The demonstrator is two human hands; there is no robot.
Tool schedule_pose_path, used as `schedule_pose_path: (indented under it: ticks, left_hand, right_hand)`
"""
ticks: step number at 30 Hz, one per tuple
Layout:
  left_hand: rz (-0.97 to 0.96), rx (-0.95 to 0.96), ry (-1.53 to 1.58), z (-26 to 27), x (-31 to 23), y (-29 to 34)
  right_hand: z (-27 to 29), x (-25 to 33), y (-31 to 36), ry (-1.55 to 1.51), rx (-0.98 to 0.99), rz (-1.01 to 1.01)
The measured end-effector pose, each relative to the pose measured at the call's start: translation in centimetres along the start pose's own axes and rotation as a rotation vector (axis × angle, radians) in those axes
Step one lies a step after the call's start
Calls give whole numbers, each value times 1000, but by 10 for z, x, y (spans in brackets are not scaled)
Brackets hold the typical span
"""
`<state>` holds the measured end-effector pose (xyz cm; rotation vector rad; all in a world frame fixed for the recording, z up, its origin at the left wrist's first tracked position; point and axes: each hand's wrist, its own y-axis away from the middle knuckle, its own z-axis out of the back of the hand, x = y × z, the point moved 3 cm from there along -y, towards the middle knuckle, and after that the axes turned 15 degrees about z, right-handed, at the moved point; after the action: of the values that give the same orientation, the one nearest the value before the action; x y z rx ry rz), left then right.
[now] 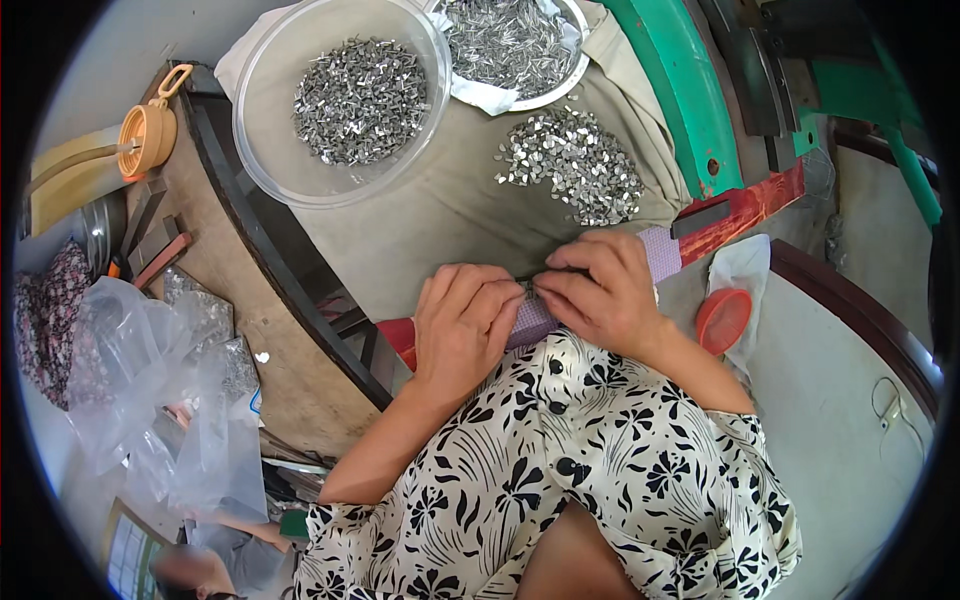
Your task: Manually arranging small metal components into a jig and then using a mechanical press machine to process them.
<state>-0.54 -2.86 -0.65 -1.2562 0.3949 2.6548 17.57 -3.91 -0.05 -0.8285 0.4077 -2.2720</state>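
My left hand (465,312) and my right hand (602,290) meet at the near edge of the cloth-covered surface (400,245). Both have thumb and fingers pinched together around something small and dark between the fingertips, too hidden to name. Beneath the hands runs a purple checked strip of cloth (533,322). Just beyond my right hand lies a loose heap of small shiny metal pieces (580,165). Farther off stands a clear plastic bowl (270,165) with many small metal pieces in it. To its right, a white bowl (548,98) lined with plastic holds thin metal pins.
Green machine frame (690,110) rises at the far right above a red board (745,215). A red round dish (724,320) sits right of my arm. On the left are a wooden table (290,370), an orange cup (148,138) and plastic bags (150,370). Another person (235,555) is at lower left.
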Motion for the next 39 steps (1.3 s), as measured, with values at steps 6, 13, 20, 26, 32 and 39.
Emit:
schedule_pose_path:
  ticks: [6, 13, 20, 26, 32, 39]
  left_hand:
    - [-30, 26, 6, 2, 1, 2]
    - [20, 17, 5, -3, 6, 6]
    - [-9, 12, -11, -5, 9, 9]
    - [-36, 47, -4, -1, 9, 9]
    - [16, 105, 78, 10, 0, -1]
    - [24, -155, -3, 24, -6, -50]
  right_hand:
    - [-2, 3, 5, -17, 45, 0]
    - [-4, -4, -9, -210, 127, -170]
    - [0, -4, -13, -196, 221, -163]
    - [4, 12, -6, 52, 189, -12]
    - [20, -8, -21, 68, 158, -70]
    - [-10, -54, -61, 110, 61, -37]
